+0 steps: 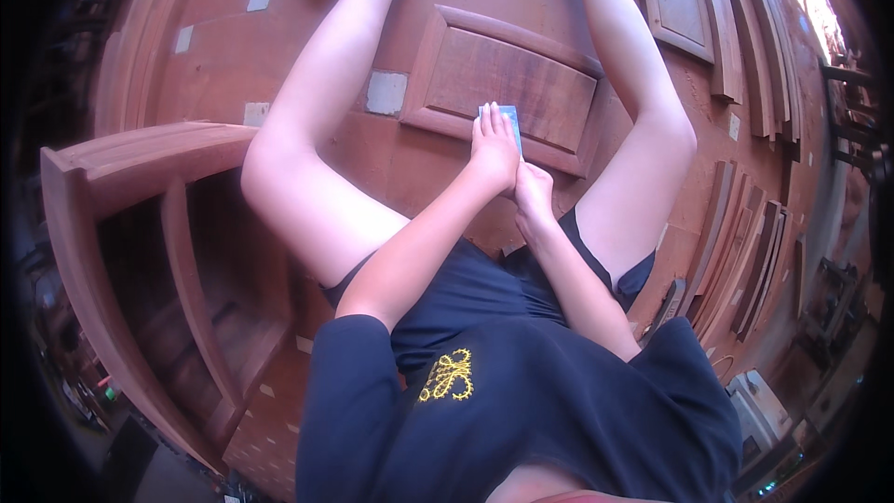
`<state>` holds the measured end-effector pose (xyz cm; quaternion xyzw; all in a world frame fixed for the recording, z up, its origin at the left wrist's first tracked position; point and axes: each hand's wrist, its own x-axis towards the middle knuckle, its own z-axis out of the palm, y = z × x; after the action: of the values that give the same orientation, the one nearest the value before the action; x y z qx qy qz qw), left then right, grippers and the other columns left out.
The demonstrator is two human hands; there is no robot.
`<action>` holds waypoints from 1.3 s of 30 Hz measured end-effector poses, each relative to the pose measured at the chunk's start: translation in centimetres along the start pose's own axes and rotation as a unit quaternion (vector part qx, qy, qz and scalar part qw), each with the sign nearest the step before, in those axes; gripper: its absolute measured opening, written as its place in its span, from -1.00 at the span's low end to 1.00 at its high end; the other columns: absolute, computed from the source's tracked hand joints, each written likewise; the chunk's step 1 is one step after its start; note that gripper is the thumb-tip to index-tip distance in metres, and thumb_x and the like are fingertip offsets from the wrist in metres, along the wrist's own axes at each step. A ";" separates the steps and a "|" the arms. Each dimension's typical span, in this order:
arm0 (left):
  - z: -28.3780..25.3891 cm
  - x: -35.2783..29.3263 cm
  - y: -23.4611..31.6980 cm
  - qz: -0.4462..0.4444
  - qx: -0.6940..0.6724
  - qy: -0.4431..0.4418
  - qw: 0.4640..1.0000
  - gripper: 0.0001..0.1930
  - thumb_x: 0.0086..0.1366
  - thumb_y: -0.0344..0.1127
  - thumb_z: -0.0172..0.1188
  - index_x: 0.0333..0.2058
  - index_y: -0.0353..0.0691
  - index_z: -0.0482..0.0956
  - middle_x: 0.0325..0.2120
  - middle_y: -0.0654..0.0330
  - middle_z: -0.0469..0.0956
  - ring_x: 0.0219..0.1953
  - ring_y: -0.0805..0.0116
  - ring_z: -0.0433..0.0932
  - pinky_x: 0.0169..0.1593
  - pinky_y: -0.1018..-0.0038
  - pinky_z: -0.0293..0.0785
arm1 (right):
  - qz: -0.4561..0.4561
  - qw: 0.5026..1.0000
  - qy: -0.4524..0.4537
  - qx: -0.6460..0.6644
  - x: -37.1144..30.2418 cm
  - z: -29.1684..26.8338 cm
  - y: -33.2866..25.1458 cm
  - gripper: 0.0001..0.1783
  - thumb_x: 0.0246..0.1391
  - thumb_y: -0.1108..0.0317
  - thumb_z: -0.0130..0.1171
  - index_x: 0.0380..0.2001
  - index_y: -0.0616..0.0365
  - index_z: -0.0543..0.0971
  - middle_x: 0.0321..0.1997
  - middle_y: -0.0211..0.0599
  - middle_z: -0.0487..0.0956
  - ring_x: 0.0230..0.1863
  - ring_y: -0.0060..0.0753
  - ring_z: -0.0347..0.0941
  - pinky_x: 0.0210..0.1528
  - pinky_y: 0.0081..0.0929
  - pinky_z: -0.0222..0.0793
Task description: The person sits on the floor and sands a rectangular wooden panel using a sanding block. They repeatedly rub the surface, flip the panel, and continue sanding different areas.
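A framed wooden panel [518, 84], reddish brown with a raised border, lies on the floor between my legs. A thin, pale blue flat pad [511, 117] rests at the panel's near side, mostly covered by my hands. My left hand [496, 142] lies flat over the pad with its fingers stretched forward. Close against its wrist, my right hand [534, 188] is closed around the pad's near end, its fingers partly hidden. Whether the pad is sandpaper or a block cannot be made out.
A curved wooden frame with slats [140, 154] stands at my left. Another framed panel [677, 0] lies at the far right beside long wooden boards [750, 37]. Shorter wood strips [731, 242] are stacked near my right leg. Pale tile pieces [386, 93] dot the reddish floor.
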<state>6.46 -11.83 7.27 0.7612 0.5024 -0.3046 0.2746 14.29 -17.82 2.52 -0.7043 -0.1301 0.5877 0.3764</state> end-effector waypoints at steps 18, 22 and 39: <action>2.2 6.0 0.0 0.139 0.089 0.300 0.939 -0.32 0.22 -0.25 0.00 0.24 -0.57 0.15 0.32 -0.26 0.07 0.40 -0.03 0.03 0.43 0.20 -0.09 | 0.022 0.981 0.057 0.186 2.1 0.3 -0.5 -0.74 0.24 0.40 -0.01 -0.18 0.37 0.58 -0.17 -0.24 0.61 -0.19 -0.47 0.52 -0.12 -0.51 0.42; 3.2 4.8 1.6 0.194 0.089 0.267 0.940 -0.29 0.19 -0.23 0.03 0.26 -0.52 0.14 0.34 -0.22 0.04 0.42 0.00 -0.01 0.44 0.20 -0.14 | 0.074 0.975 0.087 0.193 0.5 -1.2 -1.0 -0.70 0.07 0.56 -0.06 -0.16 0.40 0.56 -0.08 -0.15 0.58 -0.07 -0.38 0.52 -0.04 -0.46 0.43; 3.7 7.2 1.1 0.073 0.114 0.296 0.946 -0.33 0.30 -0.24 -0.04 0.28 -0.54 0.06 0.35 -0.24 -0.02 0.43 -0.04 -0.08 0.42 0.23 -0.07 | -0.003 0.984 0.066 0.164 3.7 0.1 -0.1 -0.73 0.31 0.40 -0.03 -0.14 0.38 0.57 -0.14 -0.29 0.60 -0.16 -0.52 0.48 -0.10 -0.52 0.39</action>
<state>9.06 -10.63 -0.39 0.8780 0.4659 -0.0995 0.0468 15.24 -15.45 -0.12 -0.6702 -0.0090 0.5519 0.4961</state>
